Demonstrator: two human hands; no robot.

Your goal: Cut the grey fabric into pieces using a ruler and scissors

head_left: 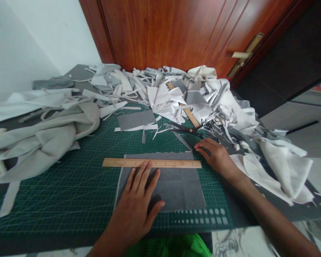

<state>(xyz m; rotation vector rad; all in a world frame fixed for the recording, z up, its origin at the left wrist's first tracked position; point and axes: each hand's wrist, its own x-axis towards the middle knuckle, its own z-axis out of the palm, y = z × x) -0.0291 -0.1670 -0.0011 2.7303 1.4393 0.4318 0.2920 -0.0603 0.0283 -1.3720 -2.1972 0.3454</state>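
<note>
My left hand point(139, 200) lies flat with its fingers apart, fingertips pressing on a wooden ruler point(176, 163). Under the ruler is a piece of grey fabric point(182, 192), its uneven upper edge showing just beyond the ruler. My right hand point(212, 153) is closed in a pinch near the fabric's upper right corner. A thin grey strip point(182, 140) ends close to those fingertips; whatever they hold is too small to make out. Black scissors point(191, 130) rest just beyond my right hand. All this is on a green cutting mat point(91, 192).
A grey fabric rectangle point(137, 119) lies farther back on the mat. Behind it, white and grey scraps point(163, 96) heap against a wooden door point(160, 32), with a second ruler point(191, 117) among them. Bunched beige cloth point(48, 139) is at left, white pieces point(286, 171) at right.
</note>
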